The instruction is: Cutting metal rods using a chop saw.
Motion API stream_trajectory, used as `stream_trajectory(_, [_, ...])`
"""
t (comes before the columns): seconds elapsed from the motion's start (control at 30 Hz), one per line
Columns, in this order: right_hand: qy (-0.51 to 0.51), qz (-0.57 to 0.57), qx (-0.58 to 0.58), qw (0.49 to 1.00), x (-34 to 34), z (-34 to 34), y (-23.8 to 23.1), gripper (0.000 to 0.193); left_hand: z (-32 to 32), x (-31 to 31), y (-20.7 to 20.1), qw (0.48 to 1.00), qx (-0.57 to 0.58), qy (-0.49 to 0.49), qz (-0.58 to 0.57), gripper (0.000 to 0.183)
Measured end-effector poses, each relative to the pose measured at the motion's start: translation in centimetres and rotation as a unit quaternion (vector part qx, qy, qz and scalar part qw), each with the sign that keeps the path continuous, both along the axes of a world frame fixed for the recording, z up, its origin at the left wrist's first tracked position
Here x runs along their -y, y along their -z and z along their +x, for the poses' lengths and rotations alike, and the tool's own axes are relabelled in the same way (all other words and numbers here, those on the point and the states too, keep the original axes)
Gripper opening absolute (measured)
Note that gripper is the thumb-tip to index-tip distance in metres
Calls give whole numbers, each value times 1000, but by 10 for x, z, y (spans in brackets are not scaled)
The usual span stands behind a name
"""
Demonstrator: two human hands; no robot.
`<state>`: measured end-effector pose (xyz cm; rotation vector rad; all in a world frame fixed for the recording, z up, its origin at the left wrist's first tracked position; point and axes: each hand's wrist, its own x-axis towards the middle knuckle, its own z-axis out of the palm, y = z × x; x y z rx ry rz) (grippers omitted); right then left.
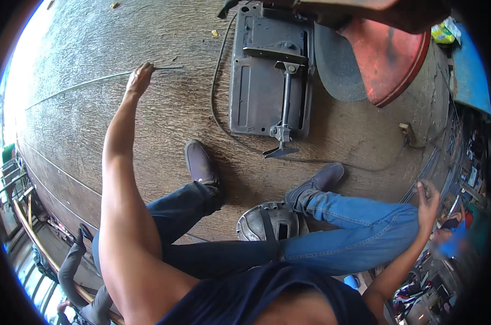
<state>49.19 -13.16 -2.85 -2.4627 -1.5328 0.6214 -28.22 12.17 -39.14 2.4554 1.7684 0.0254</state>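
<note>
My left hand [140,79] reaches far forward on the left, its fingers closed round a long thin metal rod [96,80]. A short end of the rod sticks out to the right of the hand; the long part runs left toward the bright edge. My right hand [428,199] is beside my right knee, loosely bent with its fingers apart and nothing seen in it. Ahead stands a cut-off saw with a dark metal base [248,100], a screw clamp [284,108], a grey abrasive disc [335,67] and a red guard [389,59].
A welding mask [252,223] lies between my legs, close to my right shoe [318,181]. A cable [215,97] curves round the saw base. Thin rods [430,168] and clutter lie at the right. Another person's legs [72,271] show at the lower left.
</note>
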Motion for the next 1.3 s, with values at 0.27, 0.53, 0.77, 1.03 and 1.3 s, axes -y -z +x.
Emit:
stream_trajectory(0.27, [-2, 26, 1, 1000, -6, -12, 2, 23, 33, 1, -28, 988, 83, 127, 22, 9])
stream_trajectory(0.53, [13, 50, -5, 999, -5, -17, -7, 24, 129, -3, -42, 966, 137, 215, 33, 7])
stream_trajectory(0.77, [18, 52, -34, 998, -3, -25, -11, 23, 205, -3, -55, 942, 226, 240, 64, 13])
stream_trajectory(1.03, [35, 44, -49, 997, 10, -9, -9, 23, 224, -20, -70, 951, 219, 159, 152, 16])
stream_trajectory(1.3, [31, 71, -71, 994, 22, 6, -6, 24, 142, -21, -68, 971, 202, -42, 120, 32])
